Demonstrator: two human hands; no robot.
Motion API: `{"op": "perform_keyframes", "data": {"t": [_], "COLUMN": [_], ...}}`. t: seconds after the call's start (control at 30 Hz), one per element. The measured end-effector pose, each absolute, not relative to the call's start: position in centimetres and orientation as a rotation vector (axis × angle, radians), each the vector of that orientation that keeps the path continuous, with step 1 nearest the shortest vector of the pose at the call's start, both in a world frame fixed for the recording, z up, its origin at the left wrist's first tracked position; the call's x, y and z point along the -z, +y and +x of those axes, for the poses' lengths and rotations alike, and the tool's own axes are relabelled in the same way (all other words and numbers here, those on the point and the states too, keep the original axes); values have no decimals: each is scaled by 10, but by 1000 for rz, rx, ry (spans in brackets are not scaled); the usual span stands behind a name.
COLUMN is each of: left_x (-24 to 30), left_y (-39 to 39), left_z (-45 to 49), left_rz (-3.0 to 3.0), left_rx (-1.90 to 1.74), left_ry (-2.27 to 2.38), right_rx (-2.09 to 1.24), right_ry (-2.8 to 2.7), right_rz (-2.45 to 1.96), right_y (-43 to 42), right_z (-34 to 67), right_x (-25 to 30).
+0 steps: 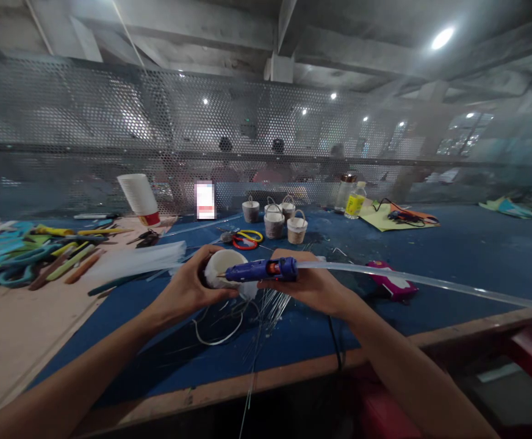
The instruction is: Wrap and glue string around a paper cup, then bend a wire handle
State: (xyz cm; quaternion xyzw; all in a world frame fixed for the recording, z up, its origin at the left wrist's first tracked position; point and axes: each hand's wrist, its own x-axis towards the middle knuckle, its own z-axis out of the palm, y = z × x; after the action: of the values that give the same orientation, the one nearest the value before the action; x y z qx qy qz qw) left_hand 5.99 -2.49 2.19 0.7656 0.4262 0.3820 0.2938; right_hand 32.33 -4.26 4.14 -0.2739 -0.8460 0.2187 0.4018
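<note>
My left hand (188, 286) is wrapped round a white paper cup (220, 263) lying on its side, its mouth facing me. My right hand (314, 286) grips a blue hot glue gun (261, 269), its nozzle pointing left at the cup's rim. A long clear glue stick (407, 280) trails from the gun's back to the right. Thin wires and a white cord (220, 335) lie on the blue table below my hands.
Several small wrapped baskets (275, 221) stand farther back, by red and yellow scissors (245, 239). A stack of white cups (138, 196), coloured scissors and sticks (41, 256) are at left. A pink glue gun (391, 281) lies right. Bottles (352, 196) and a mesh screen stand behind.
</note>
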Motion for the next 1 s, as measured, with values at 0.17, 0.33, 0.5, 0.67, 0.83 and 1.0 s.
{"op": "perform_keyframes", "data": {"t": [0.17,0.33,0.5,0.67,0.83,1.0], "left_x": [-23,-22,-22,-22,-25,-28], "left_y": [-25,-25,-25,-24,-26,-29], "left_z": [60,60,60,59,61,62], "left_rz": [2042,2049,2049,2053,2059,2063], "left_rx": [-1020,-1028,-1002,-1009,-1010,-988], "left_ry": [1136,1129,1138,1143,1144,1155], "right_rx": [-626,-647,-567,-541,-465,-472], "right_ry": [-2110,-2079,-2144,-2153,-2214,-2231], "right_rz": [-659,-653,-659,-666,-709,-710], "right_y": [-44,-44,-41,-41,-44,-44], "right_z": [321,320,323,324,325,326], "right_x": [-43,-45,-41,-38,-42,-44]}}
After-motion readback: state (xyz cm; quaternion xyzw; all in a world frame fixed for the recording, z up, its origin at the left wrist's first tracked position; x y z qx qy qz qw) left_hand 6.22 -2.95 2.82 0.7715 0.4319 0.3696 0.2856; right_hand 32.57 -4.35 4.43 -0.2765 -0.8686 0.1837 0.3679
